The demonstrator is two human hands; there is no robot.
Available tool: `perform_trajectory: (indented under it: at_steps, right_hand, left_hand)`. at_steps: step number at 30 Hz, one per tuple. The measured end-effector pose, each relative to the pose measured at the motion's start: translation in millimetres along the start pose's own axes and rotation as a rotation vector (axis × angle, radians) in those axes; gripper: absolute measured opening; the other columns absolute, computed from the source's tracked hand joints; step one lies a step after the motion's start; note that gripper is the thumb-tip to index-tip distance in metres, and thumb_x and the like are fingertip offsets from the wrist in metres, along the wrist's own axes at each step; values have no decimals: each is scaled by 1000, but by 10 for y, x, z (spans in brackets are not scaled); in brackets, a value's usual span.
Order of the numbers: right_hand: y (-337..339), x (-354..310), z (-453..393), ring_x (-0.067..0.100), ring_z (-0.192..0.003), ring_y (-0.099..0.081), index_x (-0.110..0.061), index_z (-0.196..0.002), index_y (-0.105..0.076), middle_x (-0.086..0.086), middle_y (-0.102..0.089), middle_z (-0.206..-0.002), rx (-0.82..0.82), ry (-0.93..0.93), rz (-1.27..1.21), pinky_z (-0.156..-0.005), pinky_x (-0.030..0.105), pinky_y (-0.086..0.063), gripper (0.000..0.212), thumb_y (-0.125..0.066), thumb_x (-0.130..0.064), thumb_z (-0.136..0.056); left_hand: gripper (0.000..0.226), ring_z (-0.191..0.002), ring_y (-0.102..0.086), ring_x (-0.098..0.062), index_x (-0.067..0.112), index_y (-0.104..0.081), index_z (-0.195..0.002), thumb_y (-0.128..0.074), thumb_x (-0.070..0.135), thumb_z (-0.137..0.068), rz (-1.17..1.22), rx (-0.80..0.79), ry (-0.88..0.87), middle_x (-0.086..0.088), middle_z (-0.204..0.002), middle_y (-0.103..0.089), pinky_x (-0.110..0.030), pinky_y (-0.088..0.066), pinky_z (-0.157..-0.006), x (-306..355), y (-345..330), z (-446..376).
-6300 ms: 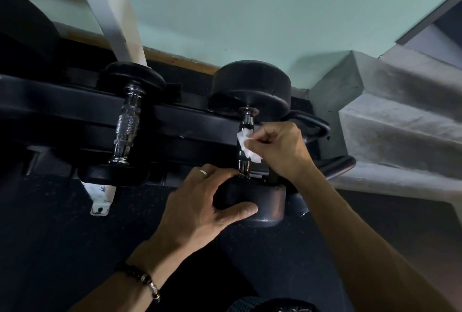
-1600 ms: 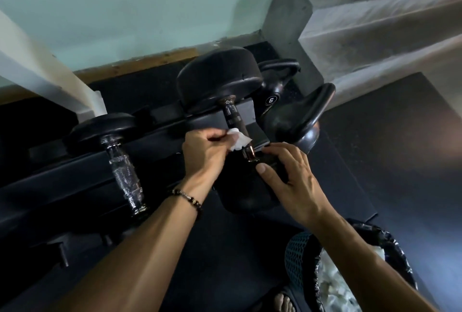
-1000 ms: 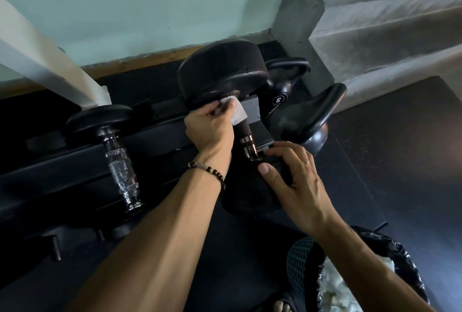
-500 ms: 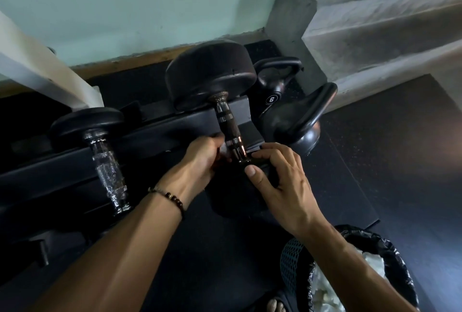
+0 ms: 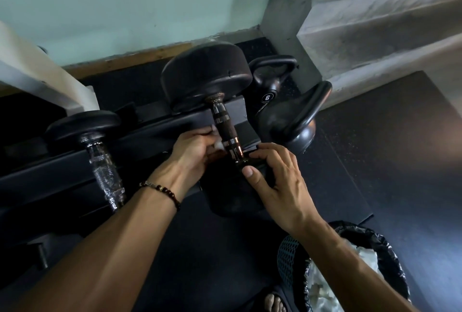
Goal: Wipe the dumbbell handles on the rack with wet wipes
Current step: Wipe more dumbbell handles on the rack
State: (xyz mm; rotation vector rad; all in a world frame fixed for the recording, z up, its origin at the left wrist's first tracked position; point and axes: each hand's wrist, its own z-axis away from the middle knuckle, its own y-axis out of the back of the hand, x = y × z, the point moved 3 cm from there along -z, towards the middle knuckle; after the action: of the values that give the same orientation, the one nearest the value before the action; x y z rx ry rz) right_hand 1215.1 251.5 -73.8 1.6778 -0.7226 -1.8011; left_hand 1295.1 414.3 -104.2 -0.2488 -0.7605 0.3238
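Where the left hand curls in beside the dumbbell handle, only a small white scrap of wet wipe shows between its fingers and the metal, the rest of it hidden inside the grip. The near head of the large dumbbell is mostly covered by the right hand and lost in shadow, and the rack fades into black at the left edge. A waste bin lined with a dark bag is cut off at the lower right (pale crumpled scraps lie inside), and toes in a sandal peek in at the bottom edge. The floor is dark speckled rubber matting; behind the rack runs a pale green wall with a wooden skirting strip, and grey concrete steps rise at the right. Two black kettlebells stand just beside the rack's right end, and a smaller dumbbell with a chrome knurled handle lies on the rack to the left. The left fingers are closed together, pinching the wipe against the lower part of the handle. The right fingers are spread and bent, the thumb and fingertips resting on the near head just below the handle's collar.
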Motion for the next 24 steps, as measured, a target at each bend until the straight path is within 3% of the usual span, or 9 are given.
perform_trajectory:
  at_steps: [3,8,10,12,15,18,21,24]
  right_hand:
    - [-6,-6,-5,3,-127,-38,-30,-119,-60,-14,-48,-133,1,8,-2,-105,41,-40,53,-42,-69,-88]
    - [-6,-10,-3,4,-124,-39,-29,-117,-61,-13,-49,-131,33,9,0,-103,38,-40,51,-44,-67,-88]
    - [-16,-15,-5,4,-124,-40,-28,-116,-61,-13,-49,-131,27,11,-3,-103,37,-40,51,-44,-67,-88]
    - [-3,-8,-9,3,-124,-39,-28,-116,-62,-13,-49,-131,18,9,-1,-103,35,-39,51,-44,-67,-88]
    - [-9,-17,-18,1,-124,-37,-28,-117,-62,-13,-48,-132,9,-7,7,-104,35,-38,54,-43,-68,-87]
    - [-11,-11,-11,4,-125,-38,-28,-117,-62,-12,-50,-132,28,-3,16,-104,36,-39,53,-43,-68,-87]
    - [-24,-15,-14,6,-125,-40,-26,-115,-63,-11,-51,-130,39,8,7,-104,36,-40,52,-45,-66,-87]
    - [-16,-7,-11,8,-126,-41,-26,-115,-64,-10,-52,-130,44,9,-3,-104,39,-41,52,-46,-66,-87]
  left_hand:
    - [28,-107,-67,-30,2,-62,-123,-54,4,-97,93,70,-18,-15,-118,-69,-37,-57,-87,-5,9,-40]
    - [12,-94,-71,-20,17,-76,-97,-70,12,-88,-617,-125,-17,-5,-97,-76,-24,-57,-79,-130,103,141]
    - [8,-84,-72,-18,21,-78,-85,-81,24,-78,-734,-8,-98,-1,-84,-76,-29,-58,-78,-126,110,140]
    - [20,-74,-71,-14,20,-76,-75,-88,33,-67,-774,137,-195,3,-73,-74,-27,-57,-71,-113,78,124]
    - [27,-59,-66,-5,15,-71,-66,-91,31,-58,-742,257,-383,5,-62,-69,-17,-49,-55,-36,-16,165]
    - [28,-53,-64,-1,15,-69,-67,-92,26,-57,-671,293,-523,8,-59,-68,-18,-51,-54,87,-85,186]
    - [30,-63,-66,-13,16,-68,-69,-91,32,-58,-792,269,-321,5,-65,-69,-26,-53,-60,14,-52,83]
    - [29,-62,-62,-13,18,-68,-68,-91,33,-59,-830,213,-131,6,-64,-66,-21,-49,-56,-119,-59,90]
